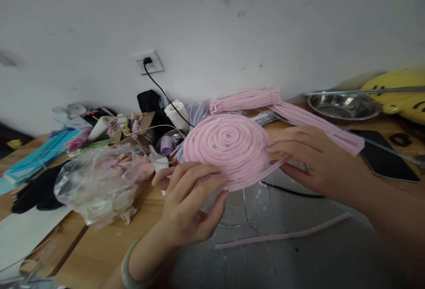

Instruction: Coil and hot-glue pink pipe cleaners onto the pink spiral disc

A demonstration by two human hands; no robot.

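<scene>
A round flat spiral of pink pipe cleaners (228,140) is held up above the table, tilted so its face shows. My left hand (195,202) grips its lower left edge, fingers over the rim and thumb below. At the right edge, my right hand (308,160) is closed on the strip's loose end (280,163), which sticks out from the coil. Below them a single pink pipe cleaner (282,236) lies on the grey mat (252,267). Bundles of pink pipe cleaners (247,101) rest behind the spiral, against the wall.
On the left are a clear plastic bag (96,183), blue sheets (43,154) and a black cloth (40,191). A steel bowl (345,106), a dark phone (387,154) and a yellow plush (398,85) stand right. A black cable (166,96) runs from the wall socket (149,62).
</scene>
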